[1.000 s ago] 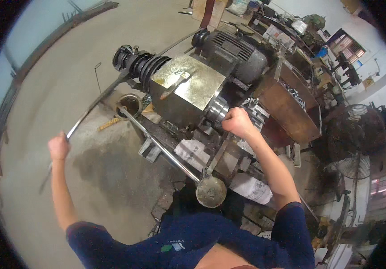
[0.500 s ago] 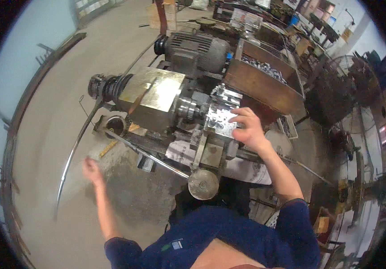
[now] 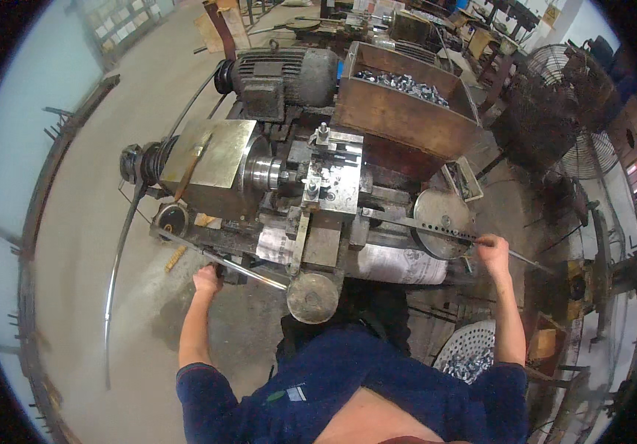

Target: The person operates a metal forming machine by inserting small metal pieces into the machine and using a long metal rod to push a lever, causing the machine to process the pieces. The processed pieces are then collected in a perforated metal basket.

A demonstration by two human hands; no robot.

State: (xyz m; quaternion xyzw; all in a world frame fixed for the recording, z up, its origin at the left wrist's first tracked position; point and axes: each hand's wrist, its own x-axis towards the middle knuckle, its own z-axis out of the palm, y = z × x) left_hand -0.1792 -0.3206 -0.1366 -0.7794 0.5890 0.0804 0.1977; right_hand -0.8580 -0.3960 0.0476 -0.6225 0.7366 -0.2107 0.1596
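My right hand [image 3: 492, 254] is closed around the outer end of a flat metal lever with a row of holes [image 3: 422, 224]. The lever reaches leftward to the small lathe's tool slide [image 3: 342, 185], which carries bolts and bright metal chips. My left hand [image 3: 206, 281] is a fist beside the front of the lathe bed, below a shiny metal rod [image 3: 248, 274]; whatever its fingers hold is hidden. A shiny spindle chuck [image 3: 263, 174] sticks out of the headstock towards the slide. Nearest my body is a round metal handwheel [image 3: 312, 298].
An electric motor [image 3: 289, 78] sits behind the headstock. A rusty box [image 3: 407, 137] holds many small metal parts. A wooden-handled tool [image 3: 191, 170] lies on the headstock's metal cover [image 3: 222, 152]. At right stand a fan [image 3: 555, 103] and a perforated basket [image 3: 481, 331] with metal pieces.
My right hand has left the tool slide, moved right and down, and taken hold of the lever. My left hand has come in to the machine's front and closed. The view has shifted.
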